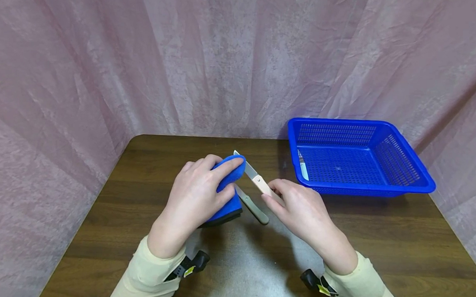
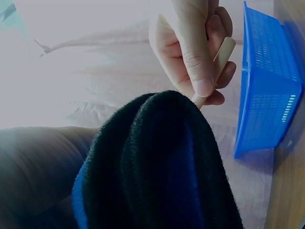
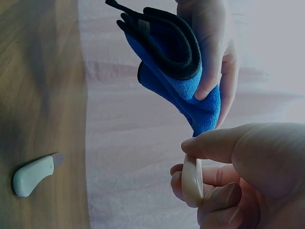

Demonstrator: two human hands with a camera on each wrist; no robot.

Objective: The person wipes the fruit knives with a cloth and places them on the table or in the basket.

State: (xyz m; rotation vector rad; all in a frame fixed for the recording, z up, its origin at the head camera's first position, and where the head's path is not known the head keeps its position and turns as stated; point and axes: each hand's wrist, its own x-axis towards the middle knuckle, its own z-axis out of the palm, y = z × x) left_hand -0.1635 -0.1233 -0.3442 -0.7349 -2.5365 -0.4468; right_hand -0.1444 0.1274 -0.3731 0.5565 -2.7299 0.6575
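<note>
A: Can any labels be read?
B: A small yellow label point(image 1: 189, 271) is seen on the L wrist's black strap, txt too sm. to be made out. Ditto the pale tag point(image 3: 144, 26) on the folded blue fabric cloth w/ black edging point(image 1: 229, 206).
A: What's hidden?
B: Part of the held knife's blade is covered by the cloth in the head view; tip shown above. The blade end of the green-handled knife on the wood-grain table point(image 1: 253, 206) is also covered, approx. at the cloth's edge.
A: And the grips?
B: Cloth is pinched btwn thumb & fingers of the L hand point(image 1: 197, 185). The beige-handled knife w/ metal blade point(image 1: 257, 176) is grasped by its handle in the R hand point(image 1: 304, 203), blade pointed up-left, against or just beside the cloth; contact can't be told.
A: Basket?
B: A pale-handled knife point(image 1: 304, 170) is held in the blue plastic mesh basket point(image 1: 363, 189), far R.
</note>
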